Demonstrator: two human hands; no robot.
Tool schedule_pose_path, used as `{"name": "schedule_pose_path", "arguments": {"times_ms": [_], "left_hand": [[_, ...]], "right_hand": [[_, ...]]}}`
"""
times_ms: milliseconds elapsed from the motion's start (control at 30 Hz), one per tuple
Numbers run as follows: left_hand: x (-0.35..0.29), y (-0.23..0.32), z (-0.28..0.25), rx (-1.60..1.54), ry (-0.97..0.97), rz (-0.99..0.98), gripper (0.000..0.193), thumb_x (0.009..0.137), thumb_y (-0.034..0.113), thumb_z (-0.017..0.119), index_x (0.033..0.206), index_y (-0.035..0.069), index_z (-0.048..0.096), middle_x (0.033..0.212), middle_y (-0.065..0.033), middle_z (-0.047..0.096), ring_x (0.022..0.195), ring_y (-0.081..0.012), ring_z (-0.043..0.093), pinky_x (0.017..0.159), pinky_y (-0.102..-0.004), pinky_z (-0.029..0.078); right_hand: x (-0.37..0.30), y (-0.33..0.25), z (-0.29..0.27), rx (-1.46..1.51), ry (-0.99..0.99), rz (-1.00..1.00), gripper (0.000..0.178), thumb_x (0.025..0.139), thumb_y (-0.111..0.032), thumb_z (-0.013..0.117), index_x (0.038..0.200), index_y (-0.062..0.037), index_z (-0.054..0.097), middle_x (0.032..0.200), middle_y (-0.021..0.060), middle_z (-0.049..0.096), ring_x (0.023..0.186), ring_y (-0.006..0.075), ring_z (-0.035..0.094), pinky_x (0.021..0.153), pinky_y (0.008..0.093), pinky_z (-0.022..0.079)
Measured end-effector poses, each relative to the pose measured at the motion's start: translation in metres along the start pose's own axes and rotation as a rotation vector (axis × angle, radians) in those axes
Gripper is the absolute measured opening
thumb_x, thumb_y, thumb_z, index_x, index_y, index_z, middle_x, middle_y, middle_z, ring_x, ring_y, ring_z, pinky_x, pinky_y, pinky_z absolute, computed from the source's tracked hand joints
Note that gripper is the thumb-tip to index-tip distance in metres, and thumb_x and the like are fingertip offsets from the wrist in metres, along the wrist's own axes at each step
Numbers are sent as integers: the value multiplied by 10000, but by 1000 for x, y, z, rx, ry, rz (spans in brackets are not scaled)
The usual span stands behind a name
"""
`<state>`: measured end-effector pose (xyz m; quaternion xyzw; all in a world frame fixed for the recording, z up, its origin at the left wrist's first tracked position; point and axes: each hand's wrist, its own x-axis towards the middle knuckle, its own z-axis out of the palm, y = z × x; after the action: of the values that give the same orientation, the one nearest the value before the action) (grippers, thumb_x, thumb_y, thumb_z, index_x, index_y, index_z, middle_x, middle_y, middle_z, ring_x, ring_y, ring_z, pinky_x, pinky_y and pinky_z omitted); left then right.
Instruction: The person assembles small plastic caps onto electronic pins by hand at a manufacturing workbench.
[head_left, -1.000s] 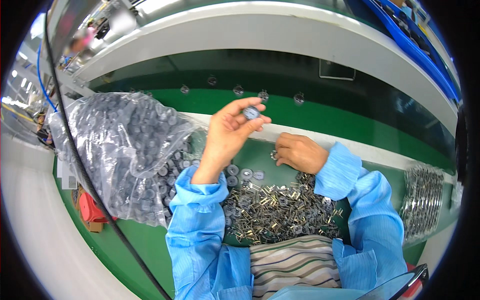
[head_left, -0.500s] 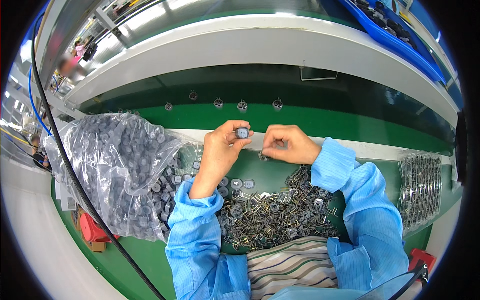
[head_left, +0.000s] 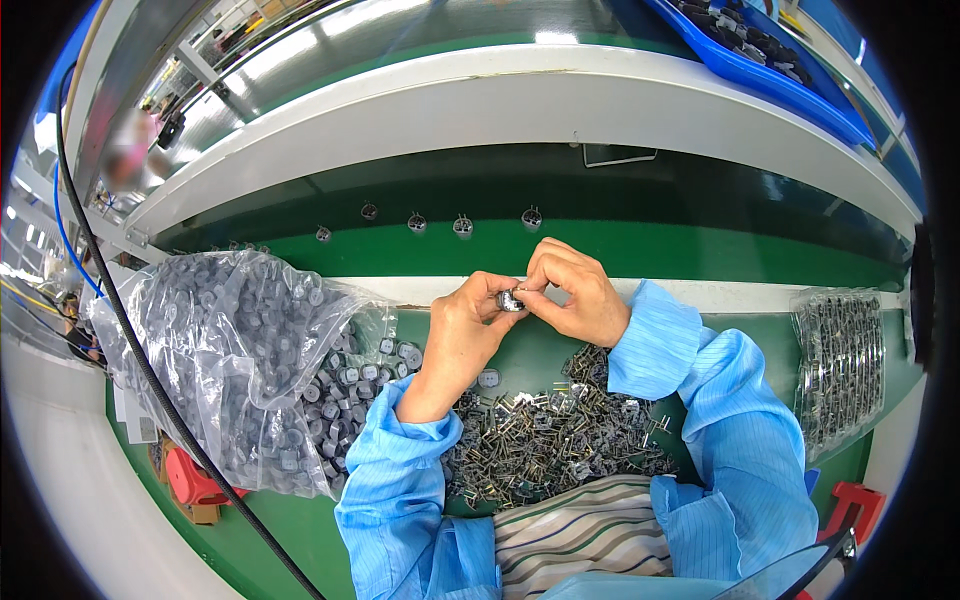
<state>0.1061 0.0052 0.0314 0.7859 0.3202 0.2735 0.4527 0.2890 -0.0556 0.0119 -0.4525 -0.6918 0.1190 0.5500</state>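
My left hand pinches a small rounded grey plastic housing between thumb and fingers. Against its top press the thumb and fingertips of my right hand, closed on a small metal pin piece mostly hidden by the fingers. Below both hands lies a heap of dark pieces with brass-coloured pins. Loose grey housings spill beside my left forearm, and a single one sits just below the left hand.
A big clear plastic bag full of grey housings stands at the left. Several round units with pins upward stand along the far green strip. At the right lies a clear-wrapped pack of metal parts. A black cable crosses the left side.
My hands, apart before, have come together. The right hand has brought its metal pin piece to the housing, and the left has moved right and nearer, turning the housing. The view has shifted slightly.
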Motion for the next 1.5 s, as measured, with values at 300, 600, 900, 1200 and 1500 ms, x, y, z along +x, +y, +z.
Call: {"name": "schedule_pose_path", "arguments": {"times_ms": [300, 600, 900, 1200, 1500], "left_hand": [[-2, 0, 5, -89, 31, 52, 305, 819, -58, 805, 1086, -2, 670, 1008, -128, 783, 968, -231, 772, 790, -298, 620], [9, -6, -4, 359, 188, 532, 460, 643, 22, 881, 1047, 62, 666, 1111, -96, 563, 1015, -296, 593, 853, -415, 485], [-4, -30, -48, 592, -637, 230, 428, 741, 222, 867, 1095, 150, 636, 1036, -86, 602, 1059, -330, 603, 883, -458, 457], [-5, -46, -32, 604, -577, 177, 273, 793, 151, 797, 1024, 110, 657, 1009, -129, 648, 941, -365, 682, 788, -472, 533], [-2, -41, -28, 681, -305, 173, 274, 790, 102, 794, 1026, 71, 659, 992, -160, 653, 922, -387, 689, 789, -474, 569]], "right_hand": [[-1, -4, -5, 109, -90, 240, 171, 854, 7, 772, 858, -9, 601, 829, 59, 558, 778, 167, 596, 665, 319, 530], [0, 26, -8, 604, -214, 630, 135, 926, -27, 741, 1043, 11, 686, 953, 45, 716, 906, 124, 694, 783, 292, 593], [-11, 146, -75, -725, 1, 467, 183, 847, -180, 780, 967, -41, 785, 936, 173, 667, 890, 370, 674, 808, 434, 543], [12, -7, -31, -27, -928, 247, 194, 870, -197, 760, 1013, -75, 712, 937, 114, 660, 975, 318, 663, 821, 443, 536], [-23, -19, 9, 115, -1141, 99, 167, 880, -178, 782, 919, -41, 694, 907, 98, 664, 857, 305, 673, 737, 410, 541]]}}
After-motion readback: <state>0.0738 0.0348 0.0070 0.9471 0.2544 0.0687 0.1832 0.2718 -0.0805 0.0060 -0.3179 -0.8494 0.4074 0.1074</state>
